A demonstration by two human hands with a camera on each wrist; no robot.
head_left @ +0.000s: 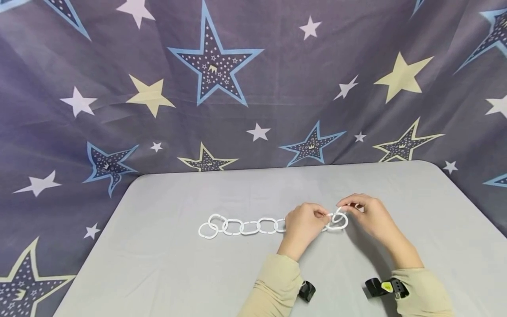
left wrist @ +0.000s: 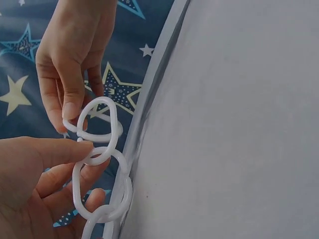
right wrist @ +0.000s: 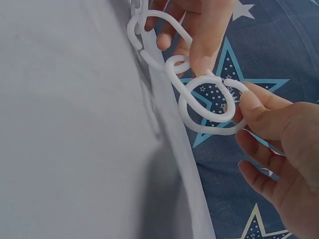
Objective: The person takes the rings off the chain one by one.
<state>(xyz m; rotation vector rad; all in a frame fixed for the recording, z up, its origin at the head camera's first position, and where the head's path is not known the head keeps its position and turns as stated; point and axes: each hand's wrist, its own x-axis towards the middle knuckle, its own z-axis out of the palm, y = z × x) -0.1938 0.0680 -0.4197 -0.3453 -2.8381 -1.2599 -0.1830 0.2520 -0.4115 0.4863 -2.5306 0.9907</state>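
Observation:
A chain of white plastic links [head_left: 267,219] runs across the table, its left part lying flat. My left hand [head_left: 304,224] pinches a link near the chain's right end between thumb and finger. My right hand [head_left: 368,215] pinches the end link [right wrist: 219,131], which passes through the neighbouring link [right wrist: 199,107]. A small gap in the end link's ring shows close to the right fingertips in the right wrist view. In the left wrist view, more joined links hang below the left thumb. The left hand hides part of the chain in the head view.
The chain lies on a table [head_left: 158,264] with a light grey cover. Behind it hangs a dark curtain [head_left: 277,88] printed with stars. A black wrist device [head_left: 306,291] sits by the left sleeve, another [head_left: 386,287] by the right.

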